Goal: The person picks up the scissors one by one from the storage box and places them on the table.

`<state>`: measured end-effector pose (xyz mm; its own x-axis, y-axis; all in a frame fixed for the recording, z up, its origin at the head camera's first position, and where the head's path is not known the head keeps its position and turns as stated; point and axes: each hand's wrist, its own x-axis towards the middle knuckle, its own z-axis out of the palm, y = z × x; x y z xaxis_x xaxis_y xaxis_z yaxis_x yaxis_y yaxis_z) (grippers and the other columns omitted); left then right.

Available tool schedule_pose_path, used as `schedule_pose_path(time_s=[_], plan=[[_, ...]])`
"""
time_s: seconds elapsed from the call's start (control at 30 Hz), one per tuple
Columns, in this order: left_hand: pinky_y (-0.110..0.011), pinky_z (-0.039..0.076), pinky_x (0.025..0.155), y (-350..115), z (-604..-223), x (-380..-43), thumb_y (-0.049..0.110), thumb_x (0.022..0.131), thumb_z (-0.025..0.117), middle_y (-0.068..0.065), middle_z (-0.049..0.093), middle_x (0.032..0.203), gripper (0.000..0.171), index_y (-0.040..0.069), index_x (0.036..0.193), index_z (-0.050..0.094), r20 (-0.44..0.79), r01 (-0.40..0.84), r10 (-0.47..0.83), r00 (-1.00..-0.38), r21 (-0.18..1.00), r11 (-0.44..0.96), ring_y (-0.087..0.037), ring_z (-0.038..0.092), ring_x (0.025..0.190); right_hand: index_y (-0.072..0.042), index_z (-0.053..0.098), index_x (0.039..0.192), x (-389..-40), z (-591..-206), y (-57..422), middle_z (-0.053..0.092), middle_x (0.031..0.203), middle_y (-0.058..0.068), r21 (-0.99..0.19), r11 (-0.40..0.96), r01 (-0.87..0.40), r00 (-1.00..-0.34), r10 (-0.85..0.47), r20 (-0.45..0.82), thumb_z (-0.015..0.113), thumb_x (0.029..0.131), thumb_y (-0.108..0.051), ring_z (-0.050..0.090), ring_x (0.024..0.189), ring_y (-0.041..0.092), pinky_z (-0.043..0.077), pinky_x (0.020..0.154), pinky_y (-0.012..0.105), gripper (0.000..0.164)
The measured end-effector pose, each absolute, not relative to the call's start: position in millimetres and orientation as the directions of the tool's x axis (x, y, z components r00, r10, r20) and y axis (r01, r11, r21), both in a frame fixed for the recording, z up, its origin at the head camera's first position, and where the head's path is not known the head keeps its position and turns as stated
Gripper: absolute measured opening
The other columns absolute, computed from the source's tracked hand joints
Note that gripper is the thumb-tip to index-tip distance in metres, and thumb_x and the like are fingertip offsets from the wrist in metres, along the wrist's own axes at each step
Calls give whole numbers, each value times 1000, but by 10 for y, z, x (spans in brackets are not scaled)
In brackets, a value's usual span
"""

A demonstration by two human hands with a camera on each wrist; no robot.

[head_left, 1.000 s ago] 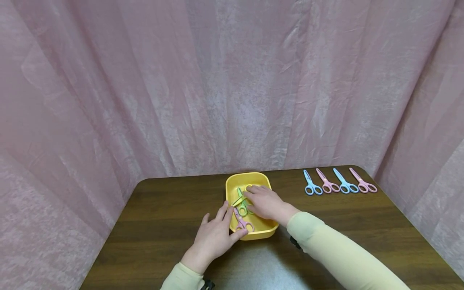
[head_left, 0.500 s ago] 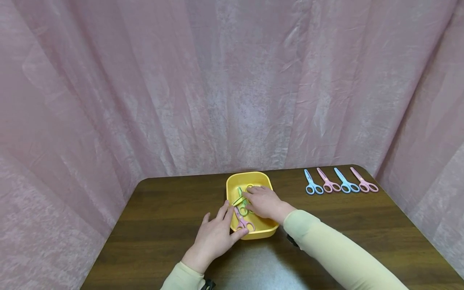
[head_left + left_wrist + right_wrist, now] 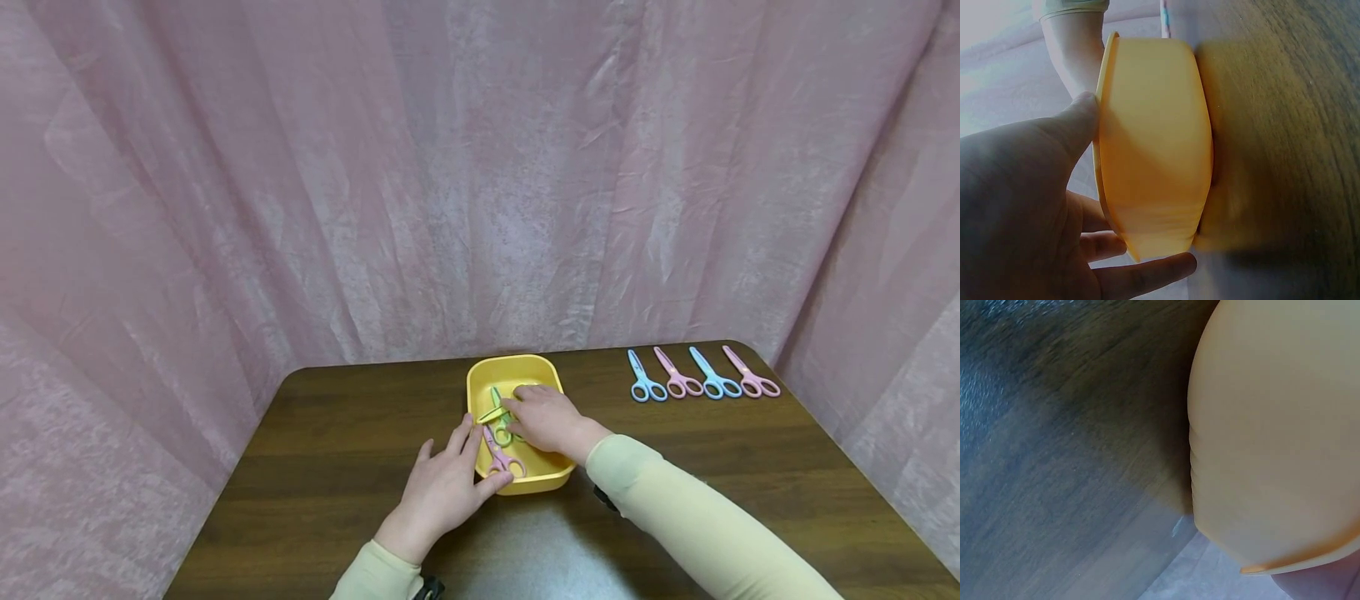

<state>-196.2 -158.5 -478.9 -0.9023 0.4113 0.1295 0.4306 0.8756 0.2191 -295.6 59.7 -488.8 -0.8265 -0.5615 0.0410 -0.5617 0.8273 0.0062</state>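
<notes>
A yellow plastic bin stands on the table with several children's scissors inside. My left hand touches its near left corner, thumb on the front rim and nearly straight fingers along the left side; the left wrist view shows the thumb at the rim. My right hand reaches into the bin, fingers curled over yellow scissors, whose blades stick out to the left; their handles are hidden. Green scissors lie partly under these. Pink scissors lie nearest my left thumb. The right wrist view hides the right fingertips behind the bin wall.
At the table's back right, pink and blue scissors lie in a row, blades pointing away: blue scissors, pink scissors, more blue scissors and more pink scissors. Pink curtains hang behind the brown table.
The yellow scissors have shifted slightly in the bin, and their handle ring, visible earlier behind the right fingers, is now covered. My left hand has stayed in place.
</notes>
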Motion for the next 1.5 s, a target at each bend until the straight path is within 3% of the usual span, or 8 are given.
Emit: schedule_pose_path(time_s=[0.17,0.3,0.53,0.77,1.0,1.2,1.5], plan=[[-70,40,116,-1586,-4796,-1961,73,103,62,-19,44,171,94,2,164,51,125,428,409,-904,229,874,-37,71,128,-11,72,146,-2926,-4881,599,68,128,14,31,815,-578,-811,-578,84,69,110,-22,68,117,32,50,113,48,38],[-70,40,117,-1584,-4796,-1957,73,103,62,-19,44,172,94,2,164,51,124,427,409,-904,232,874,-37,71,128,-11,71,146,-2887,-4861,602,68,131,17,62,811,-581,-806,-585,89,68,106,-11,68,120,34,50,114,48,40],[-70,40,116,-1586,-4795,-1955,73,103,62,-20,44,171,94,2,164,51,130,430,410,-903,230,873,-37,70,130,-10,70,147,-2882,-4877,603,69,139,20,49,818,-573,-814,-575,80,67,106,-11,65,131,38,46,118,52,41],[-71,40,117,-1583,-4790,-1962,73,103,61,-20,43,172,94,2,164,50,123,428,410,-904,232,873,-38,69,131,-13,73,141,-2903,-4920,612,71,122,16,48,823,-566,-815,-567,121,71,103,-10,68,117,35,50,112,50,38],[-71,40,117,-1578,-4781,-1962,71,103,63,-20,44,171,94,3,166,49,120,423,406,-906,235,875,-38,70,129,-12,78,123,-2890,-4912,618,65,99,11,93,811,-577,-796,-585,155,74,99,-7,66,95,30,56,95,48,25],[-71,39,117,-1573,-4777,-1964,68,103,67,-20,44,171,92,3,166,48,121,418,401,-908,247,874,-39,70,130,-12,80,115,-2909,-4933,612,64,99,8,104,816,-568,-804,-578,139,75,103,-12,65,91,28,57,89,46,13],[-71,39,117,-1573,-4783,-1964,67,103,67,-20,43,172,92,3,166,48,117,415,399,-910,252,874,-39,69,131,-13,80,112,-2932,-4958,608,64,98,7,87,830,-551,-819,-558,131,75,106,-17,63,91,27,58,86,45,9]])
